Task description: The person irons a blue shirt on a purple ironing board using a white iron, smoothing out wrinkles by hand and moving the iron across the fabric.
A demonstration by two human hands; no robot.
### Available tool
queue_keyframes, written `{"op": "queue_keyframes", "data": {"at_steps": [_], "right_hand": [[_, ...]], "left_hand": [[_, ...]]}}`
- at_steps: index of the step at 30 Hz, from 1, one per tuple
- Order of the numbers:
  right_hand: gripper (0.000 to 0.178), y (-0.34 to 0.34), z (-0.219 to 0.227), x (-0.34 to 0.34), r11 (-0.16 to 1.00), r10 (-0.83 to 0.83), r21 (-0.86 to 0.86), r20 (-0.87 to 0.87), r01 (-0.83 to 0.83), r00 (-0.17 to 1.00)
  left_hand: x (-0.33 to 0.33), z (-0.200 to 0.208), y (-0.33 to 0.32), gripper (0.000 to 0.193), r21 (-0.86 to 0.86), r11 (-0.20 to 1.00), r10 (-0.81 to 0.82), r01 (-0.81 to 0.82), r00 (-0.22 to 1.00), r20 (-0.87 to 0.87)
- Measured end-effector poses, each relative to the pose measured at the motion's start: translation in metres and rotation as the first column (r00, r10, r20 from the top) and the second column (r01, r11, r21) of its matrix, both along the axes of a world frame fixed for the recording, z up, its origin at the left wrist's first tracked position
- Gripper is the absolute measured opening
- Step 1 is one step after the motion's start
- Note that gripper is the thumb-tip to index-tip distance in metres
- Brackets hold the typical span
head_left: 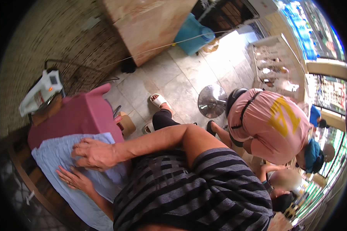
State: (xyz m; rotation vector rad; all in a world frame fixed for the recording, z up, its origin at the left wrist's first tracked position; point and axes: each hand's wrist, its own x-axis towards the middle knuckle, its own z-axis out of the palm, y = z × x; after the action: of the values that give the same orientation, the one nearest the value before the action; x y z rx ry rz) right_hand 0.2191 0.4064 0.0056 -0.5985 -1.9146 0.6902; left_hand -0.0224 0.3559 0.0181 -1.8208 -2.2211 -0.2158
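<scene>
A light blue cloth garment (pixel 54 161) lies spread over the end of a mauve-covered board (pixel 81 113) and hangs toward me. My left hand (pixel 76 179) rests flat on it, fingers spread, with a ring on one finger. Just beyond, my right hand (pixel 94 154) reaches across my body, its fingers bent down and closed onto the fabric; the fingertips are partly hidden. A white clothes iron (pixel 40 94) with a small orange light stands at the far left end of the board, on a brown block (pixel 48 111), away from both hands.
A dark cord runs from the iron past a woven wall (pixel 77 46). A marble-patterned counter (pixel 150 27) and a blue water container (pixel 194 34) stand ahead. A round-based metal stool (pixel 213 101) is on the tiles. At right, a person in pink (pixel 266 123) bends over near other people.
</scene>
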Motion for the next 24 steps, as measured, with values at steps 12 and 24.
{"op": "queue_keyframes", "data": {"at_steps": [12, 24], "right_hand": [[0.038, 0.014, -0.013, 0.133, 0.983, -0.085, -0.153, 0.134, 0.106, 0.987], [0.023, 0.126, 0.034, 0.056, 0.969, 0.231, -0.109, 0.058, -0.224, 0.971]], "left_hand": [[0.024, -0.027, 0.045, 0.066, -0.144, 0.983, 0.082, -0.110, 0.980, -0.183], [0.056, 0.004, 0.056, 0.067, 0.114, 0.989, 0.071, -0.094, 0.980, 0.185]]}}
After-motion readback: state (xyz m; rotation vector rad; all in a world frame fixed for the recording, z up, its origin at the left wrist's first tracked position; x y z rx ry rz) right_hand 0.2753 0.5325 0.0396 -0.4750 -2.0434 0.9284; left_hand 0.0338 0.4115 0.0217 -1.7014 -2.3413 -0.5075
